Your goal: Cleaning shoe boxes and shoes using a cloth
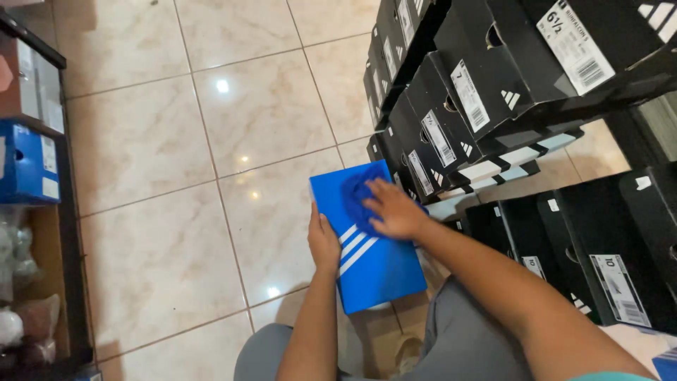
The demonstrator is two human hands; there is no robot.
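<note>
Blue shoebox (370, 243) was held between both hands above the tiled floor (176, 176).
Right hand (393, 209) lay flat on the lid, fingers spread; left hand (323, 243) clasped the box's left edge, fingers curled under and hidden. Stacked black shoeboxes (479, 92) stood just to the right, a shelf (35, 176) well apart at left.

Floor (176, 141) of glossy cream marble-look tiles with thin grout lines, spreading left of and beyond the hands; small ceiling-light glints on it. Far left of the hands, a dark shelf (67, 212) holding a blue box (25, 162) and a brown one (21, 77). Right of and beyond the hands, stacked black boxes (493, 85) with white labels, some tilted.
</note>
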